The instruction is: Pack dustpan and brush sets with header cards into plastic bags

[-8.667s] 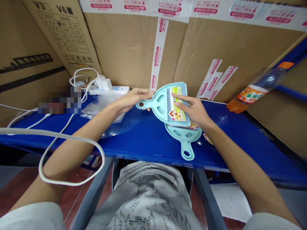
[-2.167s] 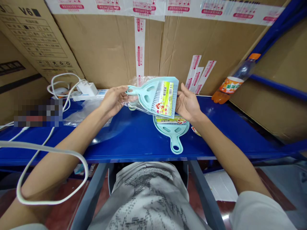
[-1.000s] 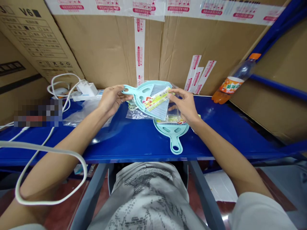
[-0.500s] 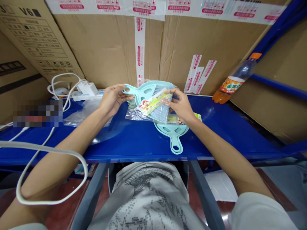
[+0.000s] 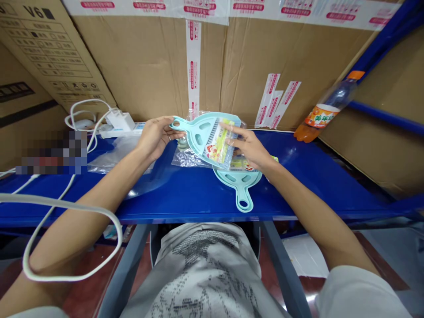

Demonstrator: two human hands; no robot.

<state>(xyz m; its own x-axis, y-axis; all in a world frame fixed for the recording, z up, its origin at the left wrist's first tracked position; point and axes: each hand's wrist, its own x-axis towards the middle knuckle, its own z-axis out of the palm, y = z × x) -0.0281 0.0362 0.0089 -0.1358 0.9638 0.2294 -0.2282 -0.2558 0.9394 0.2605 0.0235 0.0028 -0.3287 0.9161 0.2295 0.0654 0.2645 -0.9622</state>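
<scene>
My left hand (image 5: pixel 157 138) is closed round the handle end of a light turquoise dustpan (image 5: pixel 200 130), held tilted above the table. A small brush with grey-blue bristles (image 5: pixel 213 132) lies nested in the pan. Across the bristles sits a yellow-green printed card label (image 5: pixel 220 140). My right hand (image 5: pixel 249 145) is at the wide end, fingers apart and stretched over the label, touching it. Clear plastic wrapping (image 5: pixel 187 159) shows behind and below the pan. Underneath, a second turquoise dustpan set (image 5: pixel 243 192) lies on the table, its upper part covered by the first and my right hand.
The blue table (image 5: pixel 314 181) backs onto a large cardboard box (image 5: pixel 142 66). An orange drink bottle (image 5: pixel 319 117) leans at the right. White cables (image 5: pixel 71 203) and a charger (image 5: pixel 121 120) lie on the left, near a clear plastic bag (image 5: pixel 119 154).
The card label has turned from a diagonal to lie more upright across the bristles. My right fingers have loosened and spread over it. My left hand has barely moved.
</scene>
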